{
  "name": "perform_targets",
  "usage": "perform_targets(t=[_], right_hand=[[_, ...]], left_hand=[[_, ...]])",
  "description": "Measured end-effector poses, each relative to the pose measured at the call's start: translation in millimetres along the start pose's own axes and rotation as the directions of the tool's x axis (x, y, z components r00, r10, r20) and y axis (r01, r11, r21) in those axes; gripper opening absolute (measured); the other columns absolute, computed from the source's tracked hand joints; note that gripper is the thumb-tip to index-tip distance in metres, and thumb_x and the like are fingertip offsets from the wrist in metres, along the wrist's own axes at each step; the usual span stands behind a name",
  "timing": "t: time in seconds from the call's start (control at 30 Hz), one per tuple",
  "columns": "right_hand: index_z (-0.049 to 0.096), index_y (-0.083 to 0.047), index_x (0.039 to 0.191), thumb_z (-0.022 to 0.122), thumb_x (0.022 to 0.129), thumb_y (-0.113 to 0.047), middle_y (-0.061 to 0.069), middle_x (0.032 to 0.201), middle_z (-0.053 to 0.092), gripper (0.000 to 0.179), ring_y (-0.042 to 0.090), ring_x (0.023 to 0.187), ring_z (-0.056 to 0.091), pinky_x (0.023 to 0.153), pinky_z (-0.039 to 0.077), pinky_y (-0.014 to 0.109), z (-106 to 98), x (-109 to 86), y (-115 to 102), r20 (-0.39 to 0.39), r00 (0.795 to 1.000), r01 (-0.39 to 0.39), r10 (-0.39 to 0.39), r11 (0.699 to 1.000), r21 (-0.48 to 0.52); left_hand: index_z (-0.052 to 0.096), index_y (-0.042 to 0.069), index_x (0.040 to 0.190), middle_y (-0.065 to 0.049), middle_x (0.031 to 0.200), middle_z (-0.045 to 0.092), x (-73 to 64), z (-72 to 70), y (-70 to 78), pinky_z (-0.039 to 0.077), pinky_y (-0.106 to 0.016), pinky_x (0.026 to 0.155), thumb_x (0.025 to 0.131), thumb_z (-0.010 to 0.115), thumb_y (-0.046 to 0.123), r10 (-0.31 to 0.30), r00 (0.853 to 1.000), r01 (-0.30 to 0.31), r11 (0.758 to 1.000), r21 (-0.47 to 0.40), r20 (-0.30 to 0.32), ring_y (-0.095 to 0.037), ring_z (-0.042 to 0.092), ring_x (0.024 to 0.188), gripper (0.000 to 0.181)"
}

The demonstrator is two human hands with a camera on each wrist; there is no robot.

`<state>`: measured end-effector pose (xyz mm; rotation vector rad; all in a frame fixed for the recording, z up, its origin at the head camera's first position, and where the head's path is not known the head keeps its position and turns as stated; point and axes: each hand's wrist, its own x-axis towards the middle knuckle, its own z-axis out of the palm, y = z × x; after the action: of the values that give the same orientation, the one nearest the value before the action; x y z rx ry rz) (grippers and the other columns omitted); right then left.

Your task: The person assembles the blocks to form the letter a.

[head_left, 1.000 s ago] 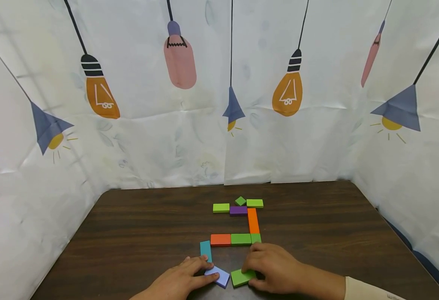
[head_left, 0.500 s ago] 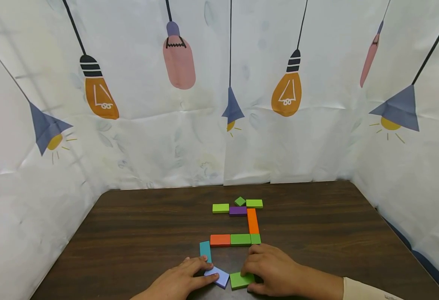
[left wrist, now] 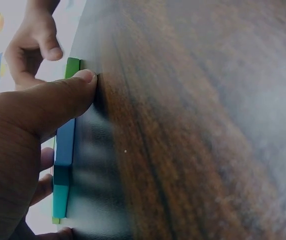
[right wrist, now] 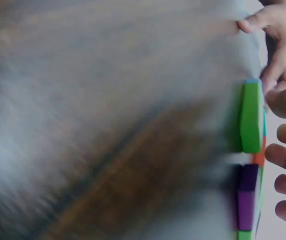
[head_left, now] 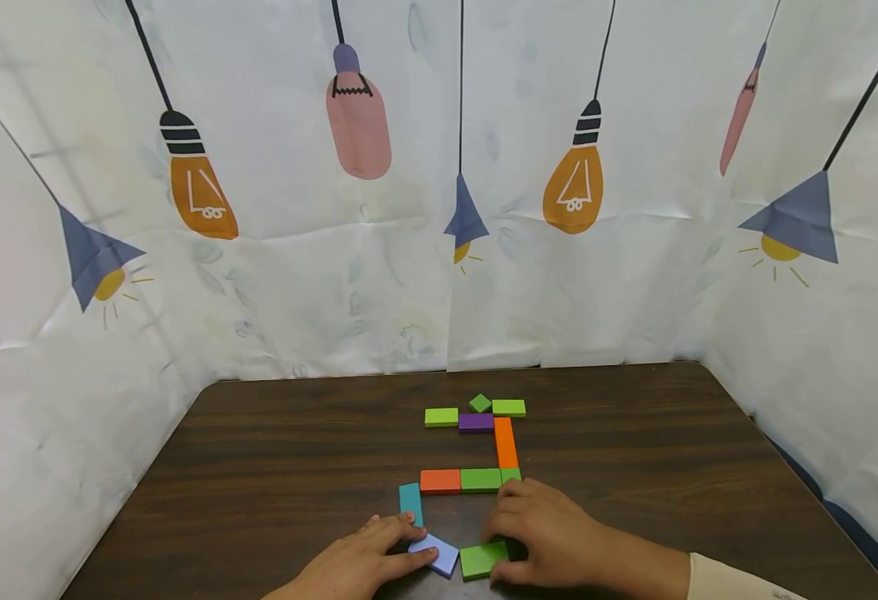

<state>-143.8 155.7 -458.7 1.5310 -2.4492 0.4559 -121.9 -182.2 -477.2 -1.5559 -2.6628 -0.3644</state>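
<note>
In the head view my left hand lies on the table's near side. It pinches a lavender block, thumb across its near edge and fingers at the far corner, beside a teal block. A light green block lies flat just right of the lavender one, the two ends almost touching. My right hand hovers over its right end. In the right wrist view the thumb is close beside the green block, fingers spread off it; contact cannot be told.
An orange-red block and green blocks form a row behind my hands. An orange block leads back to a purple block and several green ones. The dark table meets a printed cloth behind.
The light green block slid slightly left, closer to the lavender one. My right fingers have since lifted from its top. The left hand stays in place.
</note>
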Motion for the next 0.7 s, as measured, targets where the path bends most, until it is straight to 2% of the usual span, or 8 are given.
perform_targets(t=[0.17, 0.4, 0.7], right_hand=[[0.071, -0.029, 0.106, 0.078, 0.091, -0.043, -0.02, 0.104, 0.064, 0.022, 0.006, 0.104, 0.055, 0.093, 0.053, 0.047, -8, 2.0, 10, -0.041, 0.996, -0.074, 0.073, 0.997, -0.013], [0.073, -0.021, 0.11, 0.082, 0.088, -0.038, -0.014, 0.105, 0.067, 0.029, 0.01, 0.104, 0.057, 0.094, 0.052, 0.037, -18, 4.1, 34, -0.087, 0.987, -0.143, 0.136, 0.987, -0.076], [0.074, -0.013, 0.113, 0.084, 0.086, -0.033, -0.004, 0.108, 0.07, 0.034, 0.018, 0.106, 0.059, 0.092, 0.053, 0.039, -26, 8.1, 72, -0.123, 0.967, -0.24, 0.222, 0.957, -0.163]], left_hand=[[0.048, 0.031, 0.154, 0.0, 0.148, 0.05, -0.6, -1.5, 0.7, 0.052, -0.054, 0.098, 0.096, 0.053, 0.068, -0.001, 1.0, 0.001, 1.0, 0.0, -0.002, -0.028, 0.047, 0.14, 0.069], [0.049, 0.03, 0.154, -0.001, 0.148, 0.05, -0.7, -2.5, 2.3, 0.051, -0.054, 0.098, 0.095, 0.053, 0.069, 0.001, 1.0, -0.001, 1.0, 0.006, -0.012, -0.028, 0.046, 0.141, 0.071], [0.047, 0.029, 0.156, -0.002, 0.15, 0.049, -0.8, -5.2, 4.6, 0.049, -0.056, 0.1, 0.095, 0.052, 0.07, -0.021, 0.999, 0.022, 1.0, -0.017, 0.026, -0.029, 0.044, 0.142, 0.073]])
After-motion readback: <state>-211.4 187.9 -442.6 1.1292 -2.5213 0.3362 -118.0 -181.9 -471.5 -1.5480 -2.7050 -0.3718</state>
